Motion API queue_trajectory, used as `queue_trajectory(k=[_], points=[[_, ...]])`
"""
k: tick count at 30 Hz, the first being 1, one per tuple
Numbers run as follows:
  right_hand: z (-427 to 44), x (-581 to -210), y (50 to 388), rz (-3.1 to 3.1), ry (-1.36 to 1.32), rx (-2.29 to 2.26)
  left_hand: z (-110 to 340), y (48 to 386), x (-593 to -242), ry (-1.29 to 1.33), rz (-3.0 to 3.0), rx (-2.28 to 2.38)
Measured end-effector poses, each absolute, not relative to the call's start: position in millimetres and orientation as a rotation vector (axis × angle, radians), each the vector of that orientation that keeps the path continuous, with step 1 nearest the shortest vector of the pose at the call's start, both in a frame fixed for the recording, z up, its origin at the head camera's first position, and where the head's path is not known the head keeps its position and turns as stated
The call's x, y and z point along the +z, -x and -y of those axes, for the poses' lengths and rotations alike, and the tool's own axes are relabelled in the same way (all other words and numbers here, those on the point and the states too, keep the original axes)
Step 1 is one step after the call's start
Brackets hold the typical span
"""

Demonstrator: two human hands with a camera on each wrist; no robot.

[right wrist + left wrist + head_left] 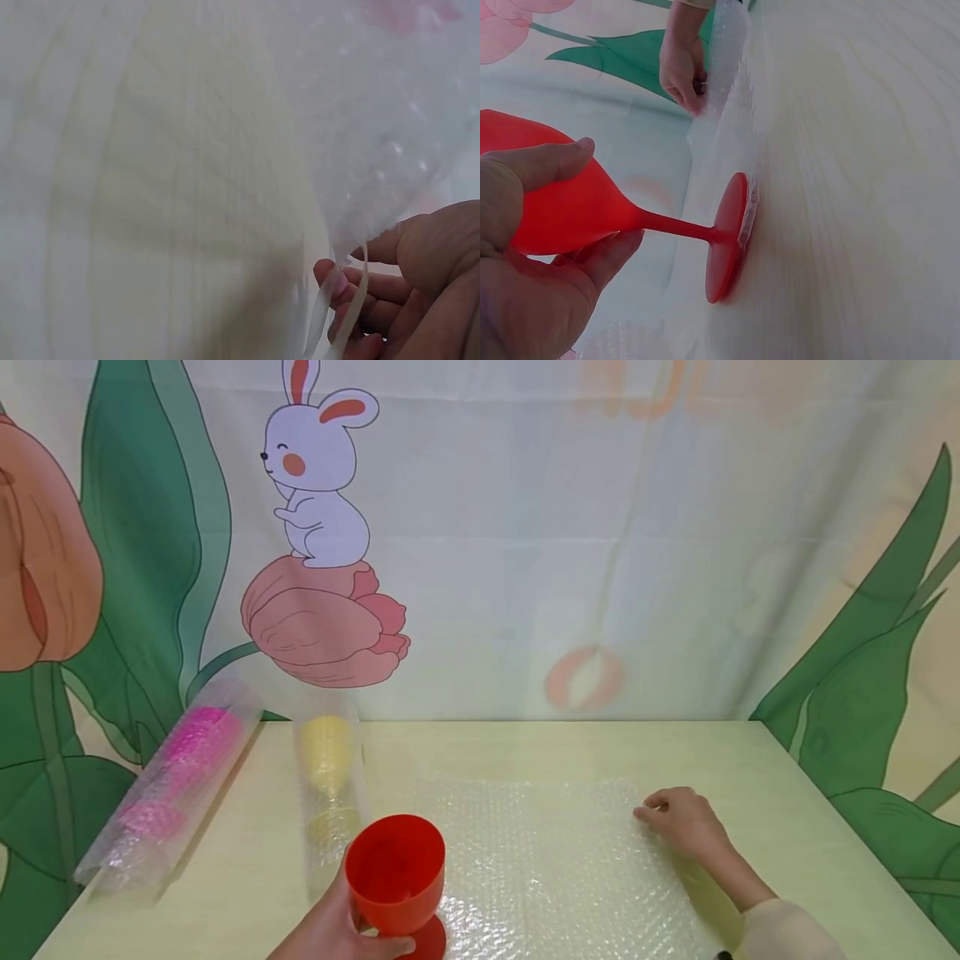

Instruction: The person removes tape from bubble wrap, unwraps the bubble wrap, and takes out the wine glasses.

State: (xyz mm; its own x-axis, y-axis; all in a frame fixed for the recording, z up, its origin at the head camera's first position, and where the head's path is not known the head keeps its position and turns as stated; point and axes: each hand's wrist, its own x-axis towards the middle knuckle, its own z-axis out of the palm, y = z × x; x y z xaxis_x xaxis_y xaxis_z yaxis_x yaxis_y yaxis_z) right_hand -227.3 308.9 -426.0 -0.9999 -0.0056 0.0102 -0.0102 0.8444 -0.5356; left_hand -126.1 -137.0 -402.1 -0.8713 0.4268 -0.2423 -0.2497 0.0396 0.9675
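Note:
My left hand (333, 927) grips a red plastic goblet (397, 893) by its bowl, thumb on one side and fingers on the other, as the left wrist view shows. The goblet's round foot (724, 247) is at the near left edge of a clear bubble wrap sheet (555, 860) spread over the table. At the sheet's far right corner my right hand (686, 822) pinches the edge. In the right wrist view that bubble wrap (367, 127) rises a little from the table, its corner held between thumb and fingers.
On the left of the table lie a pink goblet (198, 747) and a yellow goblet (326, 752), each rolled in bubble wrap. Behind the pale wooden table (810, 802) hangs a curtain (480, 543) printed with a rabbit and tulips.

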Motion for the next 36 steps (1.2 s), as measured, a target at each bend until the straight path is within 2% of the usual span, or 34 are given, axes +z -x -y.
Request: queue_trajectory(k=[15,36], points=[[-307.0,-429.2,233.3,2.979,0.098,1.061,135.2,125.7,-400.8,-0.171,-1.872,1.879],[-310.5,-430.6,231.9,2.995,0.085,1.050,129.8,124.1,-397.7,-0.111,-1.899,1.867]])
